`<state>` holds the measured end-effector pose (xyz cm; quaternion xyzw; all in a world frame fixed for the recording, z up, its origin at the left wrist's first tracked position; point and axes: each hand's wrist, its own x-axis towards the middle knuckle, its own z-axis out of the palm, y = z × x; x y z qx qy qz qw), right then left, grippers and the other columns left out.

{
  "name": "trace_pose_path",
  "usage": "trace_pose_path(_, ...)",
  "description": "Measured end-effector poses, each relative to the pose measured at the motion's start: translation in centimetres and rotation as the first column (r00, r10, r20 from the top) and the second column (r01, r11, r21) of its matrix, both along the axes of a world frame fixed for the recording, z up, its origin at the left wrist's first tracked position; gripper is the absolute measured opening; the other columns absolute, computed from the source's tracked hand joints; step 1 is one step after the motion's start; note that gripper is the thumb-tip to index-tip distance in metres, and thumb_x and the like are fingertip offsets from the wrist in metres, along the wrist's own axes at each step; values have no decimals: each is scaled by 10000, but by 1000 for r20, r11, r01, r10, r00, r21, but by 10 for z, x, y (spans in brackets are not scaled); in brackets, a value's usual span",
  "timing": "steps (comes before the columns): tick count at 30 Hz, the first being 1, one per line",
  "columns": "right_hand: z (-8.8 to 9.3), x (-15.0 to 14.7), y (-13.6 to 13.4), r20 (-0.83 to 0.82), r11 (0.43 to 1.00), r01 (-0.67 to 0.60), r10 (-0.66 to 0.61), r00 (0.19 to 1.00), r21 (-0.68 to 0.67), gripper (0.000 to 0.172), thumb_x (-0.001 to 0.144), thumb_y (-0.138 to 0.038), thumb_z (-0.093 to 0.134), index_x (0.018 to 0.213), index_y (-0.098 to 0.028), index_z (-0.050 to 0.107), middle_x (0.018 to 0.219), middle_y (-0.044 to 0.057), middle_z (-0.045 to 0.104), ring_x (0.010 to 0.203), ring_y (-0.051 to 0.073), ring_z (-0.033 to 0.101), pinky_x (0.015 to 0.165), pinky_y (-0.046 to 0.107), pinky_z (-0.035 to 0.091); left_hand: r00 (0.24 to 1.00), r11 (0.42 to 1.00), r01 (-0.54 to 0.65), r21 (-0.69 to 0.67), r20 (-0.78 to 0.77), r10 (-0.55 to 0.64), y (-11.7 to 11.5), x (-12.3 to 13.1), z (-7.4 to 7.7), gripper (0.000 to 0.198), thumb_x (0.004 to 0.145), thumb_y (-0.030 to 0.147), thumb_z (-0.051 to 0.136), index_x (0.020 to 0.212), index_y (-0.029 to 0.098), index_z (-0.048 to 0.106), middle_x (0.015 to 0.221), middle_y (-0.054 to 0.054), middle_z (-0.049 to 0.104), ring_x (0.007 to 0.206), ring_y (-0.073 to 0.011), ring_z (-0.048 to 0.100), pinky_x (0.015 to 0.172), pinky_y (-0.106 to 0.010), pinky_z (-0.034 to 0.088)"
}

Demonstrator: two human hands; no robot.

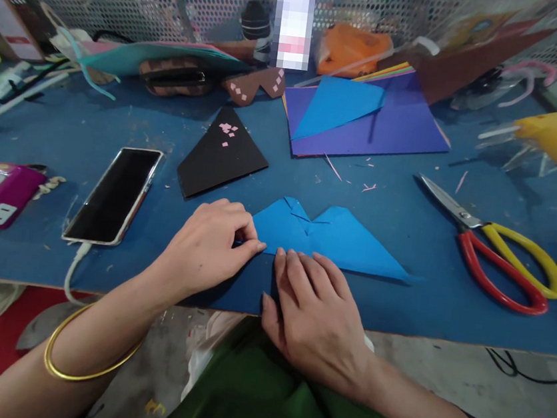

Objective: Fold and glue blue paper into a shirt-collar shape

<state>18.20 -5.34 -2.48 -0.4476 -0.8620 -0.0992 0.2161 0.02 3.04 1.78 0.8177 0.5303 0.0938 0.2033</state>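
Note:
A folded sheet of blue paper point(328, 241) lies on the table before me, with two raised humps and a notch between them along its far side. My left hand point(214, 245) pinches the paper's left end between thumb and curled fingers. The fingertips of my right hand point(315, 307) rest along the paper's near edge, fingers stretched out side by side and thumb apart. Past the left hand lies a piece of black paper point(223, 162) bearing several small pink paper bits point(227, 128).
Scissors point(473, 221) with red and yellow handles lie right, below a yellow glue gun point(551, 136). A charging phone point(116, 194) and a purple socket block point(3, 194) are left. Purple paper sheets point(408, 130) and a brown mask-shaped cutout point(255, 87) lie farther back.

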Motion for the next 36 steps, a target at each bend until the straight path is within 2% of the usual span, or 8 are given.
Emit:
trace_pose_path(5,7,-9,4,31,1000,-12,13,999,-18,463,959,-273,481,1234,62,643,1159,198,701,1041,299,607,1004,428,458,1000,1000,7,13,25,-7,0,-1,-2,233,832,291,670,633,209,583,731,-6,622,784,-198,547,709,-347,377)
trace_pose_path(10,8,-25,5,73,999,-27,25,997,20,436,955,-284,480,1148,42,696,1123,209,706,1017,318,618,1002,445,455,998,1000,3,15,69,-4,0,-1,-3,240,823,294,659,613,206,585,722,-9,639,782,-194,566,705,-338,401)
trace_pose_path(15,4,-27,4,126,997,-19,10,992,71,496,959,-297,473,1202,99,647,1126,245,697,1001,328,622,975,448,463,981,994,16,-113,195,7,2,-14,5,219,879,308,583,715,226,704,816,0,717,817,-175,636,778,-328,467)
trace_pose_path(18,2,-25,3,132,998,-12,3,991,65,530,962,-310,473,1241,118,613,1135,252,692,1014,333,617,983,451,455,964,986,-33,-163,254,74,0,-24,9,259,920,318,536,786,242,744,880,7,745,849,-166,667,804,-312,483)
trace_pose_path(24,2,-25,2,128,997,-17,7,992,78,531,953,-302,481,1238,128,611,1126,259,692,1011,335,621,974,449,459,948,988,-134,-82,281,151,-12,-24,0,81,793,321,737,762,247,731,873,9,719,857,-176,646,800,-313,481)
trace_pose_path(31,0,-25,3,128,997,-16,5,992,81,519,950,-298,472,1228,112,626,1141,249,697,1011,327,629,971,444,469,956,984,-177,-24,231,178,-13,-17,-5,133,808,315,717,705,233,698,820,-3,693,845,-191,612,796,-357,457)
trace_pose_path(36,-1,-24,2,106,997,-8,-1,994,82,523,953,-303,467,1235,109,623,1140,243,700,1018,323,631,978,442,467,971,990,-139,-20,191,141,-8,-16,-3,172,801,271,708,648,212,658,783,4,675,810,-177,600,786,-351,436)
